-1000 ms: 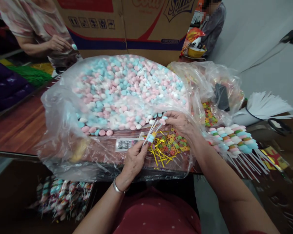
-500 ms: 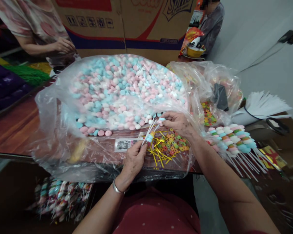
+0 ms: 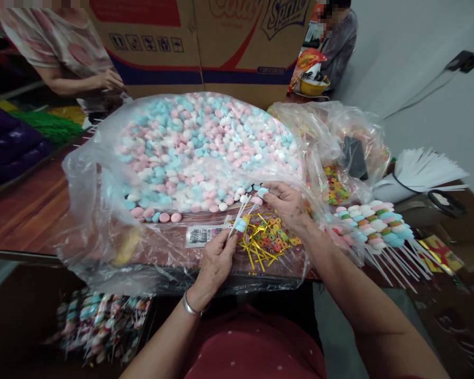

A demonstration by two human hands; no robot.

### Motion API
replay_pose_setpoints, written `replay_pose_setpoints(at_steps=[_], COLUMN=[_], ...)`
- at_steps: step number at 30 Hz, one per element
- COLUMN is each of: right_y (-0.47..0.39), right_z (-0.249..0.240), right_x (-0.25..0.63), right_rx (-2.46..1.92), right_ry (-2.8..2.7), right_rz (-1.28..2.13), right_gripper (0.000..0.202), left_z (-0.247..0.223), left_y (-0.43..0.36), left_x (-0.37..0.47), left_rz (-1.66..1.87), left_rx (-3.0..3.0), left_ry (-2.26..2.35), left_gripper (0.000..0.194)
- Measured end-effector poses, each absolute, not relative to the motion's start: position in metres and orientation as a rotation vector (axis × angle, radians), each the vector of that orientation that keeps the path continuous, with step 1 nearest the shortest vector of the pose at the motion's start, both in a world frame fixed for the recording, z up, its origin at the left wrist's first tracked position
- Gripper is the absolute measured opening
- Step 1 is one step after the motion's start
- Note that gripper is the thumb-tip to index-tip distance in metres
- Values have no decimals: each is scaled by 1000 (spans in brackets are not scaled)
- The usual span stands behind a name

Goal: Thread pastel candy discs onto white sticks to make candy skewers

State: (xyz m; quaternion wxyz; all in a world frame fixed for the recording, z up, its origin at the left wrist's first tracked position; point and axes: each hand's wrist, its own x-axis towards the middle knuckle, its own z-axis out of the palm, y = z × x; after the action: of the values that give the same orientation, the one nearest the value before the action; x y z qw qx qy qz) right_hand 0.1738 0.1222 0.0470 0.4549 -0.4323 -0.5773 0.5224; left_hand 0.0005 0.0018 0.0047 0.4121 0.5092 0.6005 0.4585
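My left hand (image 3: 217,258) is closed on thin white sticks (image 3: 234,223); blue and yellow candies (image 3: 242,223) are threaded on one of them. My right hand (image 3: 286,202) pinches a blue candy (image 3: 262,192) close to the stick tips, with a pink candy (image 3: 256,200) just below it. Beyond both hands lies a large clear bag (image 3: 205,152) of pink, blue and white candies. Gold twist ties (image 3: 263,245) and small coloured rings (image 3: 286,233) lie beside my left hand, on the plastic.
Finished candy skewers (image 3: 373,223) lie at the right, near a container of white sticks (image 3: 395,187). A cardboard box (image 3: 201,52) stands behind the bag. Below left, a box holds more skewers (image 3: 102,321). One person (image 3: 71,58) is at the upper left, another (image 3: 337,45) at the upper right.
My right fingers have shifted slightly, and the blue candy and the pink one now show more separately near the stick tips. My left hand has hardly moved.
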Motion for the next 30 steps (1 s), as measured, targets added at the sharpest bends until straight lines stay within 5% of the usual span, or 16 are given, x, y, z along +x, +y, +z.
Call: replay_pose_setpoints(at_steps=[30], right_y=[102], right_z=[34], right_x=[174], right_rx=[-1141], right_ry=[-1960], right_rz=[680], right_gripper=[36], left_z=[-2], left_y=[2], left_x=[-1], left_rz=[1155], left_rx=[1288], left_ry=[1488], left_gripper=[29])
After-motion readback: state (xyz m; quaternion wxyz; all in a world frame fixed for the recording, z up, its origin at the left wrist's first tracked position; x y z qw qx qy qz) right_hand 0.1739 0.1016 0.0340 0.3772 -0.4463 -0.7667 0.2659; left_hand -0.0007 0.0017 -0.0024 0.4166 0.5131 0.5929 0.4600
